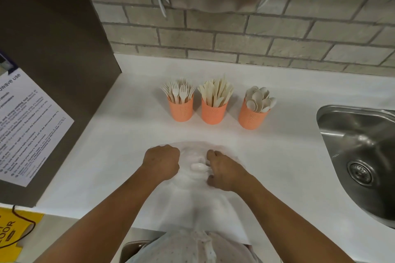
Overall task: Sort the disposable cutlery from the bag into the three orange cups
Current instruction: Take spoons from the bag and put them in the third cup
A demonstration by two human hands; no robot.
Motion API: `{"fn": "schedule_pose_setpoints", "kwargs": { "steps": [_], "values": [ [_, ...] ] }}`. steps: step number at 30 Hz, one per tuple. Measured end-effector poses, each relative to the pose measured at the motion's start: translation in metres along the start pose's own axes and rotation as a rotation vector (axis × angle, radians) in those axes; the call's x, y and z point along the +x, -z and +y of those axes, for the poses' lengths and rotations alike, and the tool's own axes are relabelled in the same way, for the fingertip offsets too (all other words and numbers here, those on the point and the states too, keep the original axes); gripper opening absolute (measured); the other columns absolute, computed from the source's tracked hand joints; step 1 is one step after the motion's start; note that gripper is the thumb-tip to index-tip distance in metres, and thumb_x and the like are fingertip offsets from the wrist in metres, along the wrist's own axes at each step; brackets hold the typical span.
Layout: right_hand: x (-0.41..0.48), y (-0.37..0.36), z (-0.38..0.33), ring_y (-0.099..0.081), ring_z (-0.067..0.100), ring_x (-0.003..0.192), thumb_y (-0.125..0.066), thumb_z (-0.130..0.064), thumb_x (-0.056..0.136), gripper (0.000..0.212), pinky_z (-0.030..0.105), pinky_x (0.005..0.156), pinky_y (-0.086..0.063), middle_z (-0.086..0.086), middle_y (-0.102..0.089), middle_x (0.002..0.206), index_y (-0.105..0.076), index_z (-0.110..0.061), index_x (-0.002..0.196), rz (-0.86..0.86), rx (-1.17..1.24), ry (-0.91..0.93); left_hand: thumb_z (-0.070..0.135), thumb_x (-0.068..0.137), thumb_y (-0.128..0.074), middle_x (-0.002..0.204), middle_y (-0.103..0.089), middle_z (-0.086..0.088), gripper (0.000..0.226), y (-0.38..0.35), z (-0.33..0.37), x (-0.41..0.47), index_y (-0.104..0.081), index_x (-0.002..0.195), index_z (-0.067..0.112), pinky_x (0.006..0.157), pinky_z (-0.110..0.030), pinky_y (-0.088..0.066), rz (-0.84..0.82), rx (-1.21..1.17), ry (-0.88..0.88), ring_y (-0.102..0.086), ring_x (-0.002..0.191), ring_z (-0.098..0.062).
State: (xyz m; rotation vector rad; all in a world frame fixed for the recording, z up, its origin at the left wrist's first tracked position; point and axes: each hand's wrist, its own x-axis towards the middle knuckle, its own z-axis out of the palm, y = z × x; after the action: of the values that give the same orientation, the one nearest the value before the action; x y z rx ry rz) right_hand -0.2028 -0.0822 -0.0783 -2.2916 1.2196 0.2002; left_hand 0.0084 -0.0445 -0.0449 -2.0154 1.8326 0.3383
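Observation:
A white, translucent plastic bag (192, 205) lies flat on the white counter in front of me. My left hand (161, 163) grips the bag's far left edge with curled fingers. My right hand (222, 172) grips the bag on its right side. A pale spoon (199, 167) shows between my hands; whether it is inside the bag I cannot tell. Behind stand three orange cups: the left cup (181, 110) holds forks, the middle cup (213, 113) holds knives, the right cup (252, 117) holds spoons.
A steel sink (363, 156) is set into the counter (106, 145) at the right. A dark appliance with a printed notice (32, 126) stands on the left. A brick wall runs behind the cups. A yellow sign (12, 232) hangs below the counter edge.

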Motion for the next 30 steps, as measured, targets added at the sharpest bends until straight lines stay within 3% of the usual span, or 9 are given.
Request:
{"fn": "schedule_pose_setpoints", "kwargs": {
  "steps": [6,9,12,15,19,22,25,27,30],
  "values": [
    [0.01,-0.02,-0.008,-0.055,0.027,0.112,-0.061,-0.022,0.092,0.043,0.036,0.073,-0.044,0.009,-0.058,0.12,-0.048,-0.009,0.13,0.143,-0.254,0.018,0.041,0.101,-0.05,0.131,-0.06,0.004,0.043,-0.002,-0.002,0.004,-0.044,0.143,0.037,0.081,-0.033,-0.046,0.049,-0.153,-0.168,-0.064,0.112,-0.026],
    [0.012,-0.024,-0.008,-0.052,0.028,0.116,-0.056,-0.023,0.095,0.042,0.038,0.08,-0.048,0.01,-0.054,0.126,-0.047,-0.008,0.134,0.175,-0.264,0.021,0.053,0.102,-0.049,0.124,-0.062,0.006,0.036,-0.004,0.001,0.007,-0.048,0.134,0.039,0.075,-0.031,-0.044,0.092,-0.169,-0.211,-0.066,0.106,-0.023],
    [0.013,-0.025,-0.007,-0.055,0.027,0.108,-0.054,-0.014,0.096,0.038,0.035,0.071,-0.039,0.01,-0.056,0.122,-0.045,-0.008,0.132,0.184,-0.307,0.064,0.045,0.106,-0.042,0.113,-0.065,0.004,0.027,-0.004,0.004,0.009,-0.061,0.113,0.028,0.068,-0.029,-0.04,0.191,-0.107,-0.189,-0.066,0.096,-0.024],
    [0.008,-0.013,0.0,-0.058,0.026,0.095,-0.056,-0.006,0.093,0.035,0.036,0.069,-0.043,0.007,-0.06,0.114,-0.043,-0.011,0.126,0.168,-0.245,0.089,0.034,0.107,-0.042,0.113,-0.066,0.001,0.026,-0.004,-0.001,0.013,-0.064,0.112,0.02,0.07,-0.03,-0.04,0.182,-0.031,-0.134,-0.067,0.099,-0.026],
    [-0.003,0.008,0.0,-0.05,0.018,0.078,-0.051,-0.008,0.092,0.016,0.033,0.056,-0.036,-0.004,-0.057,0.091,-0.046,-0.016,0.105,0.269,0.101,0.126,0.031,0.104,-0.045,0.112,-0.067,-0.001,0.023,-0.007,-0.012,0.016,-0.065,0.108,0.02,0.072,-0.03,-0.043,0.087,-0.013,-0.091,-0.068,0.1,-0.026],
    [-0.003,0.022,-0.012,-0.045,0.008,0.065,-0.05,-0.002,0.087,0.022,0.029,0.058,-0.037,-0.013,-0.051,0.07,-0.047,-0.023,0.084,0.395,0.585,-0.02,0.027,0.102,-0.047,0.109,-0.067,-0.001,0.021,-0.01,-0.012,0.015,-0.065,0.107,0.019,0.072,-0.03,-0.044,0.062,0.004,-0.082,-0.067,0.1,-0.026],
    [0.001,0.041,-0.023,-0.053,0.004,0.067,-0.052,-0.006,0.072,0.013,0.024,0.066,-0.042,-0.011,-0.062,0.072,-0.059,-0.011,0.082,0.42,1.041,-0.118,0.02,0.099,-0.049,0.107,-0.068,0.0,0.021,-0.014,-0.011,0.015,-0.067,0.107,0.02,0.071,-0.029,-0.046,0.03,0.018,-0.073,-0.068,0.097,-0.025],
    [0.003,0.06,-0.025,-0.061,0.009,0.077,-0.051,-0.009,0.062,0.027,0.026,0.071,-0.045,-0.002,-0.072,0.082,-0.064,-0.004,0.085,0.488,1.253,-0.136,0.018,0.097,-0.049,0.106,-0.068,0.0,0.021,-0.014,-0.012,0.014,-0.068,0.107,0.02,0.071,-0.03,-0.047,0.007,0.019,-0.071,-0.068,0.096,-0.025],
    [0.006,0.088,-0.026,-0.06,0.031,0.069,-0.043,0.007,0.074,0.018,0.039,0.071,-0.047,0.015,-0.06,0.064,-0.056,-0.004,0.068,0.593,1.577,-0.068,0.022,0.099,-0.05,0.109,-0.068,-0.001,0.023,-0.003,-0.014,0.01,-0.068,0.112,0.018,0.074,-0.031,-0.05,-0.026,0.002,-0.086,-0.068,0.098,-0.025]
  ]
}}
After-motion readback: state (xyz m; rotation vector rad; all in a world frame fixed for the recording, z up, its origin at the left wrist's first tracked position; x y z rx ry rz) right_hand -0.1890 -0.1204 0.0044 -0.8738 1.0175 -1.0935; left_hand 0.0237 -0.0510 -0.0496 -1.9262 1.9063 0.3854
